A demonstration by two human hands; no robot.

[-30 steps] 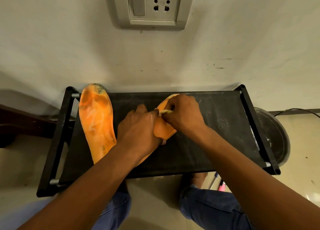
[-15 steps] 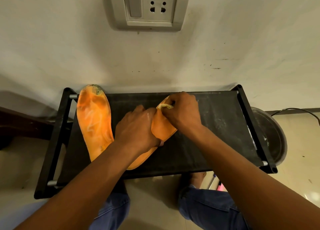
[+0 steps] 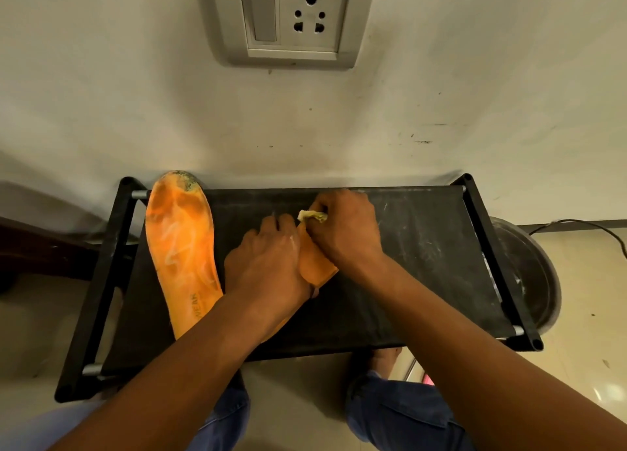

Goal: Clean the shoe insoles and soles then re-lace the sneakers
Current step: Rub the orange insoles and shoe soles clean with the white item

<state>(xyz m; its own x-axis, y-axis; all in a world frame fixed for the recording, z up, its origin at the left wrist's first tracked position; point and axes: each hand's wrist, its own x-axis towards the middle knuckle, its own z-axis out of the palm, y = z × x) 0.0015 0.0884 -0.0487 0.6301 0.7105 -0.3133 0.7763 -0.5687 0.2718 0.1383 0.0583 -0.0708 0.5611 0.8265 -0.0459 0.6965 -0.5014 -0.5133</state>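
Note:
Two orange insoles lie on a black stand (image 3: 424, 264). One insole (image 3: 181, 247), streaked white with a dirty toe end, rests flat at the left. The second insole (image 3: 317, 262) lies at the middle, mostly covered by my hands. My left hand (image 3: 268, 264) holds it down, thumb tucked round its right edge. My right hand (image 3: 342, 228) pinches a small yellowish soiled wipe (image 3: 311, 215) against the insole's toe end. No sneakers or laces are in view.
The stand sits against a pale scuffed wall with a switch and socket plate (image 3: 291, 20) above. A round metal basin (image 3: 529, 274) stands on the floor at the right, a dark cable (image 3: 576, 223) behind it. My knees in blue jeans (image 3: 400, 413) are below the stand.
My right hand and the wipe have slid up along the insole toward its toe end. My left hand stayed on the insole. The view shifted slightly.

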